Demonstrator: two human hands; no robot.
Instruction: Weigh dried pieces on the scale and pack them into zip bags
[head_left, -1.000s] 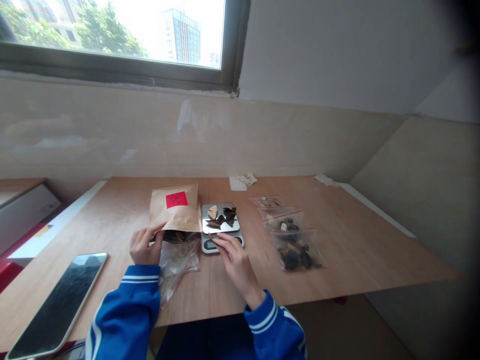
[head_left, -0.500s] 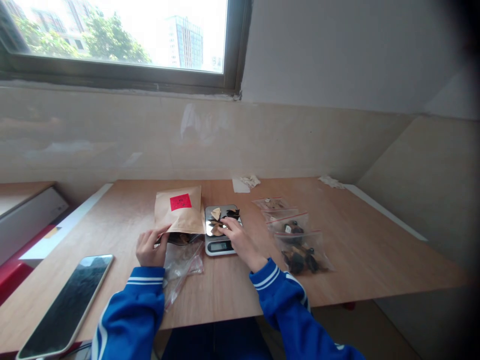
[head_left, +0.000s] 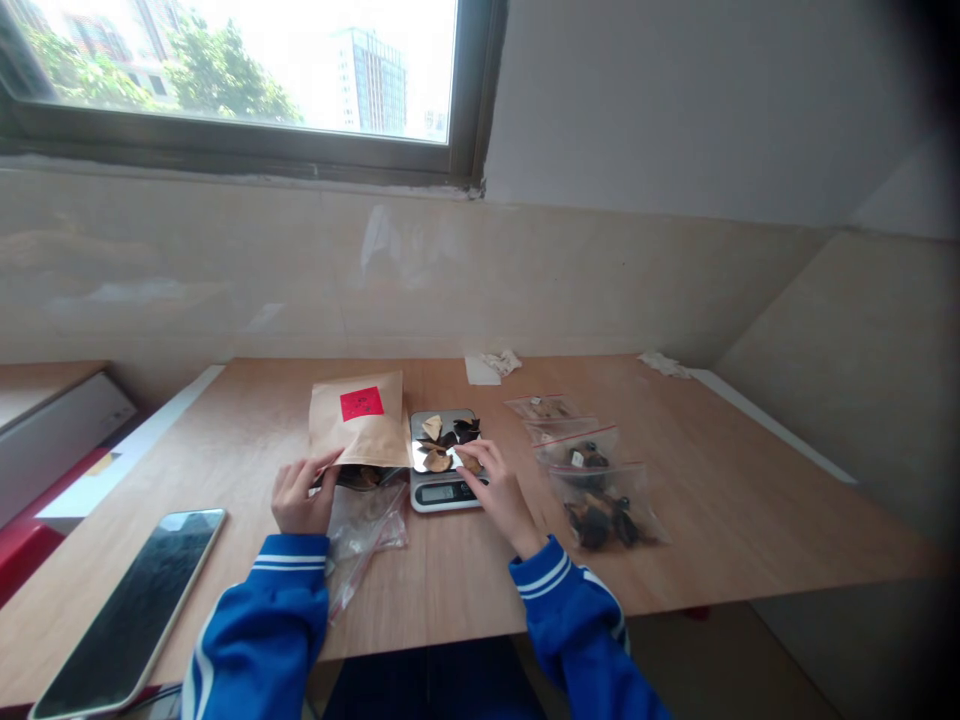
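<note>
A small digital scale (head_left: 442,490) sits mid-table with several dark and tan dried pieces (head_left: 442,442) on its shiny platform. My right hand (head_left: 495,488) rests at the scale's right front corner, its fingertips pinched on a dried piece at the platform's edge. My left hand (head_left: 300,495) holds the open mouth of a brown paper bag (head_left: 360,420) with a red label. An empty clear zip bag (head_left: 364,525) lies just under that hand and the paper bag.
Several clear zip bags with dark dried pieces (head_left: 592,480) lie right of the scale. A phone (head_left: 135,600) lies face up at the near left. Crumpled paper (head_left: 491,365) and a scrap (head_left: 660,362) sit by the wall. The wooden table (head_left: 750,500) ends near my body.
My right hand went from the scale's front up onto the platform among the pieces, then drew back a little toward the platform's right front edge. My left hand stayed on the paper bag.
</note>
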